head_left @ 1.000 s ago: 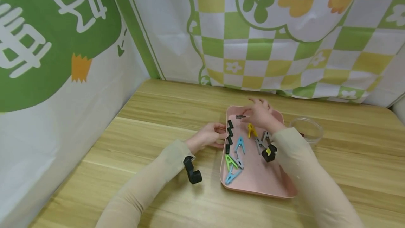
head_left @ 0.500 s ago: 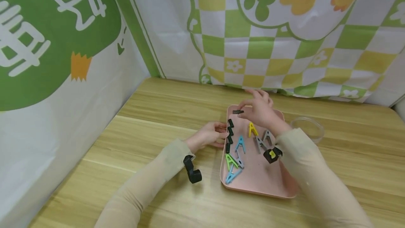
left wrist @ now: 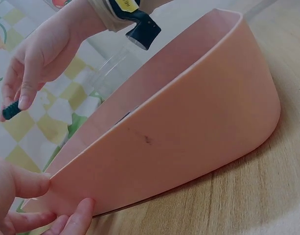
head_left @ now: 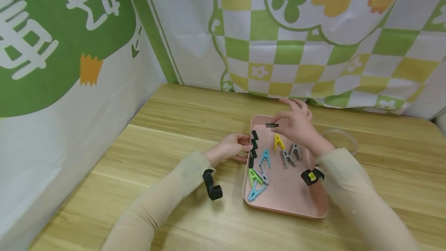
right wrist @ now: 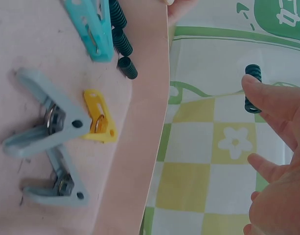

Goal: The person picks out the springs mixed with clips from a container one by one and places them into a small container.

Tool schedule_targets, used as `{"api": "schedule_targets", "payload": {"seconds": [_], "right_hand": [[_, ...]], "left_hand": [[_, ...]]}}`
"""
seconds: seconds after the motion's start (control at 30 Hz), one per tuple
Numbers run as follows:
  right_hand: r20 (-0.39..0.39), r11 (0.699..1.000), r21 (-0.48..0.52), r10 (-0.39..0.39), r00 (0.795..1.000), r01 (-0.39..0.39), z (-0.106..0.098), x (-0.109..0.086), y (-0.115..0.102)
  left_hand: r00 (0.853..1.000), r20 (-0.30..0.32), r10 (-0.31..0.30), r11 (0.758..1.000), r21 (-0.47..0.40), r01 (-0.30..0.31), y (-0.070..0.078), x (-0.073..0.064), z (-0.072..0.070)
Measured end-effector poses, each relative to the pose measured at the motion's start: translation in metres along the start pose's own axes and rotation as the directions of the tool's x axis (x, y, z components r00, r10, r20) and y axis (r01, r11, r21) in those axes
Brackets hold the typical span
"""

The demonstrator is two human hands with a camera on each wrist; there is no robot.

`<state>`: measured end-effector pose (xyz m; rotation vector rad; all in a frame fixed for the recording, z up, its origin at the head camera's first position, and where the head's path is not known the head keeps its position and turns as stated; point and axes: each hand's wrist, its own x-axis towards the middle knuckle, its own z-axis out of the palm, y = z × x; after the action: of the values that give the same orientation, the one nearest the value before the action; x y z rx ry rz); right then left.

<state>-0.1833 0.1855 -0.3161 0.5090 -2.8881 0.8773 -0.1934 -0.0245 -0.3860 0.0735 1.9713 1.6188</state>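
My right hand (head_left: 296, 125) pinches a dark coil spring (head_left: 272, 125) between thumb and forefinger, above the far end of a pink tray (head_left: 283, 206). The right wrist view shows this spring (right wrist: 253, 88) upright at the fingertips, apart from the tray. With its fingers against the outside of the tray's left wall, my left hand (head_left: 228, 149) rests there; its thumb is by the rim (left wrist: 51, 178). Several dark springs (head_left: 254, 143) lie in a row along the left inner wall. Near them are a yellow clothespin (head_left: 278, 142), grey clothespins (head_left: 288, 159), a blue clothespin (head_left: 265, 159) and a green clothespin (head_left: 254, 177).
A light blue clothespin (head_left: 256, 193) lies in the tray's near left corner. A clear round container (head_left: 353, 140) stands on the wooden table (head_left: 167, 134) right of the tray. Patterned cloth (head_left: 261, 57) hangs behind the table.
My right hand has risen with the spring, moved briefly left, then shifted back to the right. The left hand stays at the tray wall, and the tray has not moved.
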Motion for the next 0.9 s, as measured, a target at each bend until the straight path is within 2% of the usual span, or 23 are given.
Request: {"api": "schedule_targets", "payload": {"seconds": [0.63,0.9], "right_hand": [[-0.019,1.000,0.004,-0.002,1.000,0.002,-0.014,-0.023,0.006],[-0.055,1.000,0.018,-0.017,0.998,0.018,-0.023,-0.031,0.013]], "left_hand": [[1.000,-0.009,0.005,1.000,-0.005,-0.005,0.000,0.000,0.001],[1.000,-0.007,-0.006,1.000,0.001,0.006,0.000,-0.001,0.001]]}}
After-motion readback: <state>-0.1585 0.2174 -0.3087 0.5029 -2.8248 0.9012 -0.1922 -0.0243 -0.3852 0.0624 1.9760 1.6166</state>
